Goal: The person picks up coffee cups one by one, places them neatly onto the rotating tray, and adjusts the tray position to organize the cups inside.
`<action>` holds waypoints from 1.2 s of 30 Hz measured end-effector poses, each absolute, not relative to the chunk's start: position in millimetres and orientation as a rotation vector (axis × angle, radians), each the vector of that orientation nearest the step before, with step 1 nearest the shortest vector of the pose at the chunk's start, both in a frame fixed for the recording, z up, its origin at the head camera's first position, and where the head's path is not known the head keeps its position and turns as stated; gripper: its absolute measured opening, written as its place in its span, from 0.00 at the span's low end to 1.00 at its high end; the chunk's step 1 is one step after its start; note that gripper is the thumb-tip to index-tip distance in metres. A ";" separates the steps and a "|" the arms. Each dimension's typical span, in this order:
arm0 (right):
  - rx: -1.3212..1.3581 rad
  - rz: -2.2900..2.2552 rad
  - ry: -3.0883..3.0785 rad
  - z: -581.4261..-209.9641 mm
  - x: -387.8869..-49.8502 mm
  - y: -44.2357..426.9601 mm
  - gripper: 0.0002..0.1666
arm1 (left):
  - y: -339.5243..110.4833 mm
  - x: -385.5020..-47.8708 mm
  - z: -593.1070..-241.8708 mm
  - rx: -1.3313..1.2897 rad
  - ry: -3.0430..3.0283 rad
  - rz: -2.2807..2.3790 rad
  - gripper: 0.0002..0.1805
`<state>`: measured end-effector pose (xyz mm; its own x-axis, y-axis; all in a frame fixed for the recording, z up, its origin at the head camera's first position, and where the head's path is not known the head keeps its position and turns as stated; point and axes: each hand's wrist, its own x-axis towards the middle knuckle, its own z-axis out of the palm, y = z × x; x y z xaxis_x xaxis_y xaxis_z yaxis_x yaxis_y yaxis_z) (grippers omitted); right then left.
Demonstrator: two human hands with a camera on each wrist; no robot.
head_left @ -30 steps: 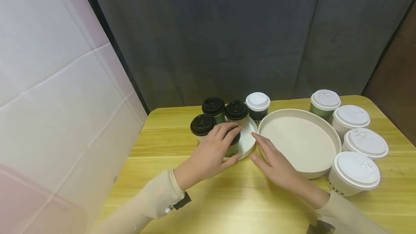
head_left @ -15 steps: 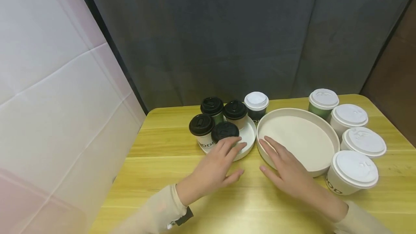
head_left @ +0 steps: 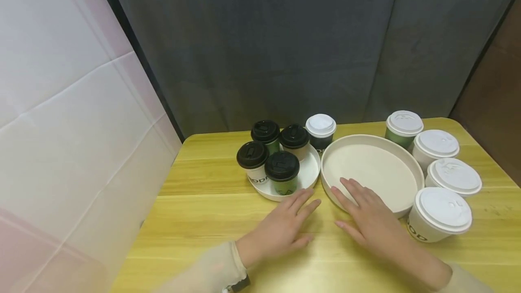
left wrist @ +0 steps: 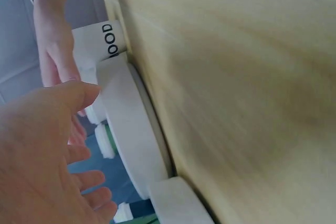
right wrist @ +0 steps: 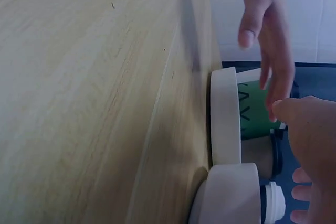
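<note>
Four black-lidded cups stand together on the small white plate (head_left: 310,173); the front one is a green cup (head_left: 284,185). Just in front of that plate, the left hand (head_left: 281,229) hovers with its fingers spread, holding nothing. The right hand (head_left: 376,225) is over the front rim of the large cream tray (head_left: 372,171), fingers extended and nothing in them; whether it touches the rim cannot be told. In the left wrist view the left hand (left wrist: 47,156) shows relaxed fingers beside the tray's wall (left wrist: 128,124). The right wrist view shows the right hand (right wrist: 312,150) near the green cup (right wrist: 256,109).
A white-lidded dark cup (head_left: 320,131) stands behind, between plate and tray. Several white-lidded cups line the tray's right side, the nearest a white cup (head_left: 439,215) at the front. A dark grey partition (head_left: 264,49) rises behind the wooden table (head_left: 195,220).
The left hand has drawn back from the front green cup toward the near edge, uncovering it. The right hand has shifted rightward, over the large tray's front rim.
</note>
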<state>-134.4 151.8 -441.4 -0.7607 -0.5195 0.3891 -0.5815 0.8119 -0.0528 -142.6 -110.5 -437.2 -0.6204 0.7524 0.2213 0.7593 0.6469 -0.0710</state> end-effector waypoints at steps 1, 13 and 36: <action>0.821 0.225 -2.643 -441.0 -133.4 153.6 0.44 | -108.6 -142.8 -438.8 -1.236 -2.641 -0.046 0.45; 0.703 0.144 -2.590 -419.4 -120.3 193.7 0.43 | -60.8 -145.7 -440.0 -1.472 -2.747 -0.438 0.46; 0.337 0.311 -2.606 -408.1 -94.9 269.8 0.46 | 26.9 -140.5 -434.1 -1.696 -2.788 -0.989 0.47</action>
<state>-94.9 269.8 -408.1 -0.8491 -0.1795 0.4968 -0.2914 0.9436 -0.1571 -140.5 26.9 -434.1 -0.4784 0.8756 0.0667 0.7219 0.3489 0.5976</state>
